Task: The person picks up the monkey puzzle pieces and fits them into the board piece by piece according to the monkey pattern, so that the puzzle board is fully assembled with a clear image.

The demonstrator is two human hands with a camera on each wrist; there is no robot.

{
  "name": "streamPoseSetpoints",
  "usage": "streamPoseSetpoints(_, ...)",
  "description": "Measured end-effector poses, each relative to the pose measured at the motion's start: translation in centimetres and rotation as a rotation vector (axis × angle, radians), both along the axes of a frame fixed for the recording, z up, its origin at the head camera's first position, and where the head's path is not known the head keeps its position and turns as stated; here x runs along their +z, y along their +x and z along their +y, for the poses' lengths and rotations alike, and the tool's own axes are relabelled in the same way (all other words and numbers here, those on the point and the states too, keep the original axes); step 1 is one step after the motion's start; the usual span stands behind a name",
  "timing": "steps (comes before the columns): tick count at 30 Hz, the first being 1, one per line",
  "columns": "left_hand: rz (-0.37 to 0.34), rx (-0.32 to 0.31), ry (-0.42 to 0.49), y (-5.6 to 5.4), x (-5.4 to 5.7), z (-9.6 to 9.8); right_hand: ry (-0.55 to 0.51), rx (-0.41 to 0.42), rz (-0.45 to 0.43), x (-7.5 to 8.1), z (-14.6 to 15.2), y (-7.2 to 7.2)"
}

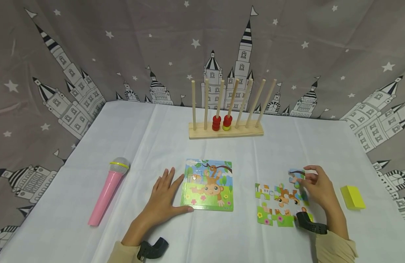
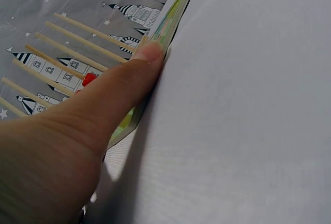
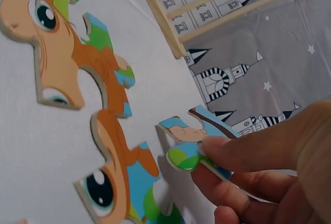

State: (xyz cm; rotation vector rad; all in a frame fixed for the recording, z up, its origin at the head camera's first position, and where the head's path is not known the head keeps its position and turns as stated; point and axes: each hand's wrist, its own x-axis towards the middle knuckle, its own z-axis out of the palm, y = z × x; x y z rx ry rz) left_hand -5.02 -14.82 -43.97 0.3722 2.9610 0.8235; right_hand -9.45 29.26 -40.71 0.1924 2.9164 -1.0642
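While your left hand (image 1: pixel 163 199) is spread, thumb (image 1: pixel 184 209) touching the puzzle board (image 1: pixel 207 184), your right hand (image 1: pixel 318 188) pinches a branch-printed piece (image 1: pixel 293 174) right beside the loose pieces (image 1: pixel 282 200)!

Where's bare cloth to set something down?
Bare cloth lies right of the peg rack, beyond the right hand, and between rack and pink microphone. A narrower strip separates the puzzle board from the loose pieces. Crowded: around those pieces.
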Motion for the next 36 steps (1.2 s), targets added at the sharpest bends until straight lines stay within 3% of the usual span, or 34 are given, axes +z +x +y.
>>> streamPoseSetpoints(6,0.0,0.0,0.004,0.0,0.0,0.1,0.004,0.11,0.133,0.2,-1.0,0.1)
streamPoseSetpoints(9,0.002,-0.001,0.004,0.0,0.0,0.0,0.02,0.123,0.16,0.1,-1.9,0.0)
streamPoseSetpoints(13,0.0,0.0,-0.002,0.0,0.1,0.0,0.011,0.137,0.148,-0.1,-3.3,-0.4)
streamPoseSetpoints(20,-0.018,0.004,0.001,0.0,0.2,0.1,-0.065,0.23,0.154,-0.2,-6.5,-1.3)
streamPoseSetpoints(28,-0.005,0.003,0.003,0.0,0.1,0.0,-0.124,0.298,0.102,-0.3,-11.3,-2.5)
streamPoseSetpoints(36,-0.014,-0.001,-0.003,-0.2,-0.1,-0.1,-0.216,0.306,0.062,-0.3,-14.9,-3.3)
